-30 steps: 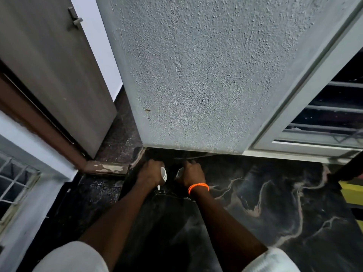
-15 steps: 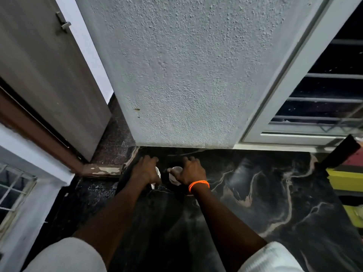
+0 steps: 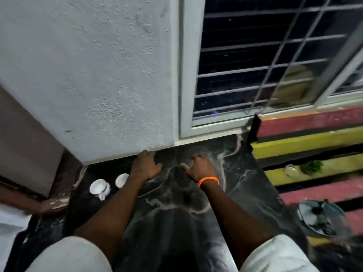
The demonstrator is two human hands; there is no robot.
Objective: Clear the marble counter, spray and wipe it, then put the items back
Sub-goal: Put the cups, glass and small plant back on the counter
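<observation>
Two white cups stand on the black marble counter (image 3: pixel 176 222) near its back left corner: one with its handle toward me (image 3: pixel 99 187), the other (image 3: pixel 121 180) partly behind my left forearm. My left hand (image 3: pixel 145 165) hovers to the right of them, close to the foot of the wall, fingers spread and holding nothing. My right hand (image 3: pixel 199 168), with an orange bracelet at the wrist, is further right over the marble, fingers apart and empty.
A rough grey wall (image 3: pixel 88 75) rises behind the counter, with a barred window (image 3: pixel 255 65) to its right. A red, yellow and black striped mat (image 3: pixel 314 138) lies to the right, bearing a steel plate (image 3: pixel 322 216) and a small shiny item (image 3: pixel 290 170).
Both hands have let go of the two white cups and moved right along the counter. The view has swung right, bringing the window and the striped mat into sight.
</observation>
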